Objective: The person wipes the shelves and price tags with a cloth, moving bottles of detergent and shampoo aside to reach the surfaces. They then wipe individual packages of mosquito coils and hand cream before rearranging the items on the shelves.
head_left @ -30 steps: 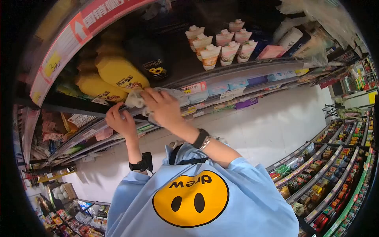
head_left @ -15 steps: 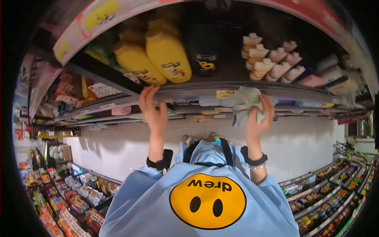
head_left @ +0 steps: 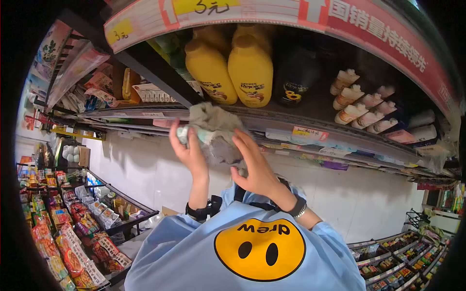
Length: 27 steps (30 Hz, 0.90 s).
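A crumpled grey-white cloth [head_left: 216, 138] is held up between my two hands, just in front of the shelf edge. My left hand [head_left: 190, 153] has its fingers and thumb round the cloth's left side. My right hand [head_left: 257, 167] grips the other side, its fingers long against the cloth and the thumb below. Behind the cloth stand yellow shampoo bottles [head_left: 251, 72] and a black bottle [head_left: 293, 80] with a sunflower on its label. The cloth hides part of the shelf edge [head_left: 272, 123].
Several small pump bottles [head_left: 361, 104] stand on the shelf to the right. A shelf lip with price labels [head_left: 208, 8] curves overhead. A dark metal bracket [head_left: 150, 68] slants down at left. Snack packets [head_left: 73, 242] fill racks at lower left; more goods racks [head_left: 403, 257] stand at lower right.
The cloth has moved left in my right hand and is now between both hands. My left hand has come off the shelf edge onto the cloth. The view has shifted left.
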{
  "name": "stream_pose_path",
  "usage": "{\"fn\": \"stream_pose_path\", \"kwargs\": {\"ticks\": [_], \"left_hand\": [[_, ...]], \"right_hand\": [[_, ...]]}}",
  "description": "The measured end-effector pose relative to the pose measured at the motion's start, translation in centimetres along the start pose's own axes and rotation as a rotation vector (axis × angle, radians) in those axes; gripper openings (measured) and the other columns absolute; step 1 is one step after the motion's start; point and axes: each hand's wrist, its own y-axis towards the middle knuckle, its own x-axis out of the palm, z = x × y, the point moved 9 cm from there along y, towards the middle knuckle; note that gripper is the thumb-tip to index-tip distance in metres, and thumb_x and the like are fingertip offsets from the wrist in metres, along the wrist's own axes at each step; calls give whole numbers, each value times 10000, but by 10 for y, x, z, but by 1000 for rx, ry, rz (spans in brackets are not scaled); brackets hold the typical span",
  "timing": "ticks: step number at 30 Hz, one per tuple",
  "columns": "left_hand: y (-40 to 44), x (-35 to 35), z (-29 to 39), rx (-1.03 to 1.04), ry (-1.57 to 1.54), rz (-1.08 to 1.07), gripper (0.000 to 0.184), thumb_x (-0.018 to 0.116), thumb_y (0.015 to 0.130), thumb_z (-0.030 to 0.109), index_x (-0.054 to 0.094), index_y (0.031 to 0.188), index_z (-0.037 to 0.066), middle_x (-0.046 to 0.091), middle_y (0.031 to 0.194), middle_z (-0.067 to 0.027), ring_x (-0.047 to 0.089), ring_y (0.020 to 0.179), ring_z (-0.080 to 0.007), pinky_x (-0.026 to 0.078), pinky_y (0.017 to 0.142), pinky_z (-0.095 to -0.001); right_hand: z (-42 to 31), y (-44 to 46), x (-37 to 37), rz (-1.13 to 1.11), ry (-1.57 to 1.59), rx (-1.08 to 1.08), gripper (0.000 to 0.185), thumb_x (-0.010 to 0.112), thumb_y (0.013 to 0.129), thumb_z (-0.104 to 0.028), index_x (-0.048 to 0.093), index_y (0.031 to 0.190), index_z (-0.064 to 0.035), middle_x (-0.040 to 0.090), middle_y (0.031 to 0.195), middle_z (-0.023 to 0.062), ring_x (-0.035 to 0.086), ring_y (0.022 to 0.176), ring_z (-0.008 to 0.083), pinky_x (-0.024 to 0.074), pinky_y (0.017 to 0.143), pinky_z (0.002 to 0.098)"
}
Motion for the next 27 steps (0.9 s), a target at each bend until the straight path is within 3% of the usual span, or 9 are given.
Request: {"fn": "stream_pose_path", "kwargs": {"ticks": [2,6,8,11,12,17,20,24,27], "left_hand": [[2,-18,14,143,62,221,349,540,879,57,467,1213,-12,510,1140,-126,468,1080,-227,363,941,-344],[-9,39,10,413,404,103,357,609,814,27,493,1152,13,463,1152,-152,434,1082,-311,356,922,-413],[-21,59,17,453,379,89,377,628,798,36,495,1150,21,444,1161,-148,432,1079,-314,360,918,-413],[-35,73,22,483,301,50,391,651,778,49,495,1135,20,464,1124,-152,434,1076,-333,329,949,-421],[-40,79,21,478,313,-3,372,660,761,49,527,1108,45,442,1142,-147,439,1062,-328,356,917,-419],[-87,120,17,552,376,-276,358,689,686,77,604,1031,120,476,1123,-128,483,1019,-320,397,861,-406],[-113,147,15,858,410,-587,420,710,595,152,626,1007,163,546,1064,-104,534,981,-318,401,850,-423],[-48,65,-9,521,363,100,429,640,650,56,554,1068,22,484,1135,-163,460,1072,-326,364,911,-461],[-22,48,-5,556,378,166,425,581,717,-5,488,1129,-46,438,1205,-198,415,1139,-336,308,972,-463]], "right_hand": [[14,-12,-2,0,77,88,658,619,751,-86,344,1348,-42,336,1383,199,457,1165,357,415,960,392],[39,-23,-17,88,60,215,567,610,755,-58,434,1294,-75,521,1201,133,597,938,257,481,838,362],[46,-30,-30,178,41,260,409,599,766,-34,553,1170,-77,633,951,83,635,756,196,511,728,334],[61,-49,-37,157,1,303,305,579,770,14,605,1069,-39,662,874,85,627,726,173,495,665,274],[63,-55,-44,231,-6,330,201,580,775,8,641,963,-28,663,785,78,631,691,168,497,636,273],[91,-97,-52,263,-70,450,136,585,790,-26,650,909,-37,653,799,101,640,666,193,512,598,291],[97,-111,-68,304,-136,504,126,581,798,-26,653,901,-38,649,760,97,631,639,185,501,585,283],[100,-127,-95,463,-140,541,122,563,812,-20,649,898,-37,644,717,81,614,609,160,482,578,262],[105,-141,-110,545,-123,580,128,554,818,-14,645,906,-33,649,718,63,631,635,130,473,578,247]]}}
